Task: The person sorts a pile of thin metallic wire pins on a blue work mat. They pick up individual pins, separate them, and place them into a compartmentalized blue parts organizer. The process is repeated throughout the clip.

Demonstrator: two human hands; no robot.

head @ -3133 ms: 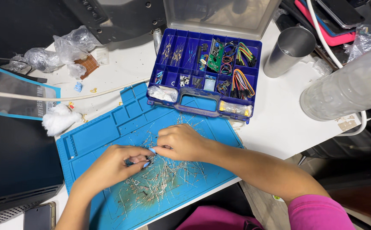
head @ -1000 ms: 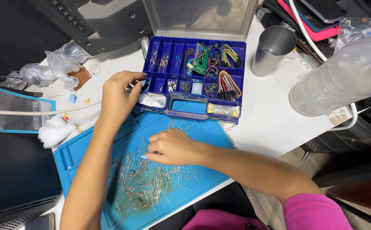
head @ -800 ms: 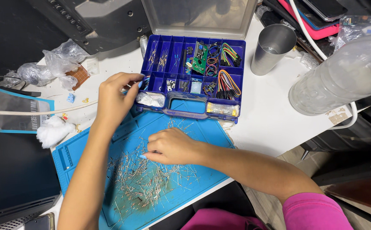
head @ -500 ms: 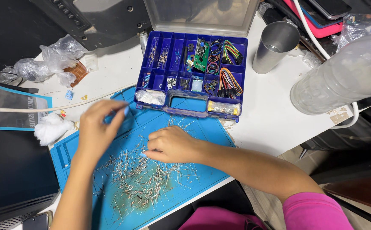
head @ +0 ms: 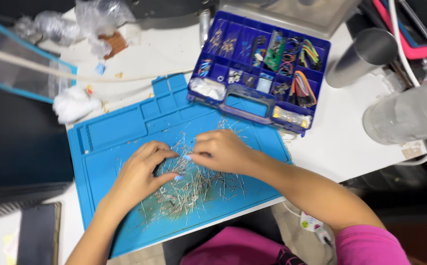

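Both hands (head: 140, 174) (head: 221, 151) pick wire-leaded parts (head: 199, 186) beside blue organiser (head: 260, 105).

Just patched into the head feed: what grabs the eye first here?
Both hands meet over a heap of thin wire-legged components on the bright blue mat at centre: the left hand and right hand have fingertips down among them. Behind the mat sits an open dark-blue compartment box with coloured wires and small parts; a metal cup stands to its right.

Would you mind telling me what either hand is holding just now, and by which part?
It cannot be told: both the left hand and right hand rest fingertips in the wire-leaded parts; any grip is hidden.
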